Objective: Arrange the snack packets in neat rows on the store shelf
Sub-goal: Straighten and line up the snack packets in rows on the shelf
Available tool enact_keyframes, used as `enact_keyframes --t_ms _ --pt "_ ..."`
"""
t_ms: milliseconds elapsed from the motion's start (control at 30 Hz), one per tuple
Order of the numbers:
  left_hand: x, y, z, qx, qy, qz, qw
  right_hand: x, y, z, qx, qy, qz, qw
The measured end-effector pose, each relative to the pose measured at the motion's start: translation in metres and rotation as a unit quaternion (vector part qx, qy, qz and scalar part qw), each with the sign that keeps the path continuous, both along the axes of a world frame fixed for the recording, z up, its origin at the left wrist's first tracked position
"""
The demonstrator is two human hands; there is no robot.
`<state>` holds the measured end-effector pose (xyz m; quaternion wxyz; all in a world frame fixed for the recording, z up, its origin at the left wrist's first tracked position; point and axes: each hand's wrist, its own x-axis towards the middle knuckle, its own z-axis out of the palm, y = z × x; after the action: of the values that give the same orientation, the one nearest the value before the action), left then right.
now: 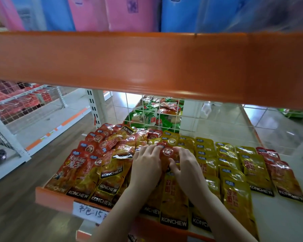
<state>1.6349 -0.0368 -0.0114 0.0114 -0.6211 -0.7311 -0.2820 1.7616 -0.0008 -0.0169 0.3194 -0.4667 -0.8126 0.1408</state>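
Several red and yellow KONCHEW snack packets cover the white shelf (285, 222). A jumbled red heap (101, 154) lies at the left. Overlapping yellow rows (231, 172) run to the right, with a short red row (280, 170) at the far right. My left hand (147, 165) and my right hand (185, 165) meet at the shelf's middle. Between them sits a red packet (168, 152); both hands lie on it with fingers bent over its sides. The packets under my hands and forearms are hidden.
An orange beam (147, 62) of the upper shelf hangs close overhead. A white wire grid (217, 119) backs the shelf, with green packets (152, 116) behind it. An orange lip carries a handwritten price label (89, 212). Another white rack (16, 109) stands left across the wooden floor.
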Motion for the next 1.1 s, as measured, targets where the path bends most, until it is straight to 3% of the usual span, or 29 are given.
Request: enact_keyframes --t_ms 200,333,500,667,933,1100 --pt "0.000 -0.002 -0.005 0.055 -0.013 -0.027 0.998 0.000 0.001 -0.002 0.012 0.017 0.020 1.000" --pt "-0.002 -0.005 -0.004 0.082 -0.084 -0.039 0.992 -0.001 -0.002 -0.001 0.015 0.054 0.031 0.998" --pt "-0.008 -0.006 -0.003 0.125 -0.153 -0.057 0.979 -0.005 -0.010 0.004 -0.042 0.160 0.038 0.986" --pt "-0.010 -0.007 0.007 0.107 -0.196 -0.070 0.972 -0.004 -0.009 0.008 -0.164 0.278 0.036 0.946" --pt "-0.008 0.002 0.028 -0.009 -0.280 -0.086 0.956 0.004 -0.006 0.018 -0.206 0.454 0.012 0.867" --pt "0.003 0.008 0.035 0.021 -0.390 -0.080 0.917 0.010 -0.004 0.018 -0.191 0.457 -0.016 0.868"
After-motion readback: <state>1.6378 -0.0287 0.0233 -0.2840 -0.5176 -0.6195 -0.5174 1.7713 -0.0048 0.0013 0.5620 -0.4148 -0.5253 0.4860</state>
